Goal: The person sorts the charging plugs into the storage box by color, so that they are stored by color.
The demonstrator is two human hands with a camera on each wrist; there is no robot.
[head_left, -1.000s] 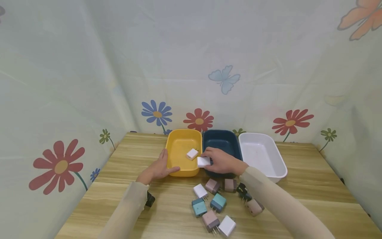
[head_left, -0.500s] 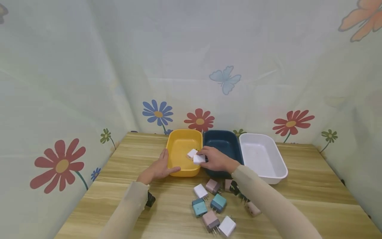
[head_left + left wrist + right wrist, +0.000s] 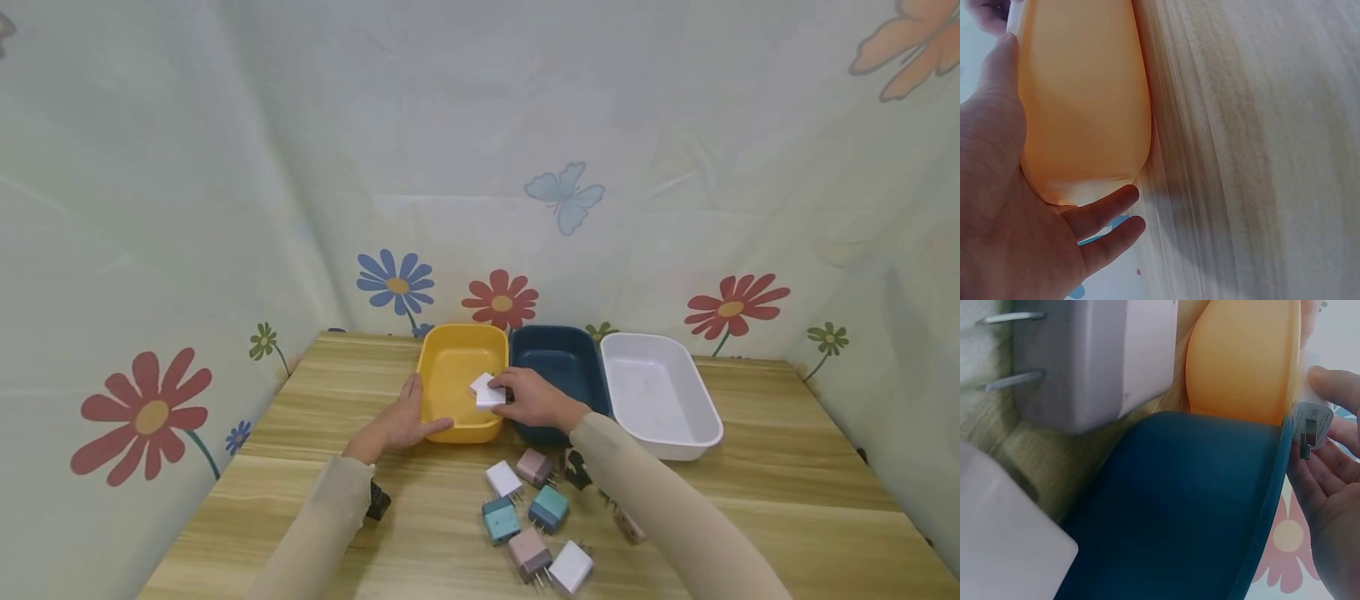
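Over the right side of a yellow bin [image 3: 453,354], my right hand [image 3: 536,398] pinches a white plug-in charger [image 3: 491,397] between thumb and fingers. In the right wrist view that charger's metal prongs [image 3: 1307,444] point back toward the palm. A second white charger [image 3: 481,382] lies inside the yellow bin, partly covered by the held one. My left hand [image 3: 397,421] rests against the bin's near left corner, its thumb along the front rim and its fingers extended along the outer left side.
A navy bin [image 3: 558,362] and a white bin [image 3: 652,392] stand to the right of the yellow one. On the wooden table [image 3: 420,533] in front lie several chargers: white [image 3: 504,480], pink [image 3: 534,467] and teal [image 3: 500,521]. My right forearm partly covers some.
The right hand has moved left with the white charger, from the edge between the yellow and navy bins to over the yellow bin. The left hand has stayed put.
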